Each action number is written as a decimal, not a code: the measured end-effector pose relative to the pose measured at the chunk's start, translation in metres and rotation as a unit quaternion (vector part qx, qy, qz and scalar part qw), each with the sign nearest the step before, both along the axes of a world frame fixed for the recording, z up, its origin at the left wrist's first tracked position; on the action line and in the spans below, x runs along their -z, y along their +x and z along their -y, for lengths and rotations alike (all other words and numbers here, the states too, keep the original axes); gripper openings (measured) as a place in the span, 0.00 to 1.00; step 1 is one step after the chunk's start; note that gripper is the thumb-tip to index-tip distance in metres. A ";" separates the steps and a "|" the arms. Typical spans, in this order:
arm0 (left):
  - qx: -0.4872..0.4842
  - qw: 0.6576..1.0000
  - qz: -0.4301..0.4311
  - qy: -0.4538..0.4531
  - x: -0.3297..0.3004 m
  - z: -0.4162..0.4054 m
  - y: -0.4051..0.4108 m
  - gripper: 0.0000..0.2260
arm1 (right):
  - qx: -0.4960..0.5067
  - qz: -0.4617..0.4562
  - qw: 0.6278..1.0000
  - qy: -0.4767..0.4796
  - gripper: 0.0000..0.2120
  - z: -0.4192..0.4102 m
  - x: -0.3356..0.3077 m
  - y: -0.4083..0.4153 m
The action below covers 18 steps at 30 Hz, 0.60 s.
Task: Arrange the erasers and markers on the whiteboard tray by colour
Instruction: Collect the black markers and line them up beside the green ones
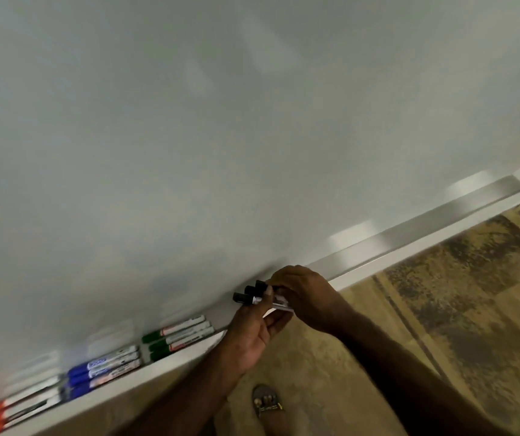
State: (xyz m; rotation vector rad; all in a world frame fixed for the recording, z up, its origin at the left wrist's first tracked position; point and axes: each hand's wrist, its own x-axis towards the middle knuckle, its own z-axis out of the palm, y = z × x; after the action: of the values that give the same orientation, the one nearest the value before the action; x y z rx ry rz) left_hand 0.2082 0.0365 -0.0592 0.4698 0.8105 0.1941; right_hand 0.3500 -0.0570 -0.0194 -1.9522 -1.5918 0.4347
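Three black-capped markers (251,294) are bunched together just above the whiteboard tray (409,247), caps pointing left. My left hand (254,332) holds them from below with its fingers curled around the barrels. My right hand (302,294) grips the same bundle from the right, covering the far ends. On the tray to the left lie three green markers (177,336), then three blue markers (101,369), then red-orange markers (10,410) at the frame's bottom left corner. No eraser is visible.
The whiteboard (221,136) fills the upper frame. The tray runs bare to the right of my hands up to its end (516,187). Below lies patterned brown carpet (457,294), with a sandalled foot (266,401) beneath the tray.
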 end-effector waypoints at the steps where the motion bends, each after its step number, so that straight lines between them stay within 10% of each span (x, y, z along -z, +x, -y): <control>1: -0.013 1.000 -0.001 -0.003 0.002 -0.001 -0.006 0.19 | 0.003 -0.006 1.000 -0.001 0.15 -0.004 0.002 -0.005; 9: -0.118 0.992 0.008 -0.042 0.008 -0.002 -0.036 0.22 | 0.235 -0.195 0.951 -0.047 0.15 0.000 0.030 -0.028; 14: -0.155 0.987 0.004 -0.047 0.015 0.000 -0.045 0.25 | 0.306 -0.571 0.761 -0.035 0.17 0.001 0.044 -0.043; 18: -0.168 0.985 0.010 -0.044 0.020 0.000 -0.049 0.25 | 0.301 -0.645 0.702 -0.023 0.19 -0.003 0.043 -0.048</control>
State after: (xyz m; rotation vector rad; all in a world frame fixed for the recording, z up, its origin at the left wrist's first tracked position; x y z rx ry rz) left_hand 0.1588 0.0360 -0.0789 0.2451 0.8718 0.4741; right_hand 0.3023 -0.0544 -0.0627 -1.3671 -0.0207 1.1801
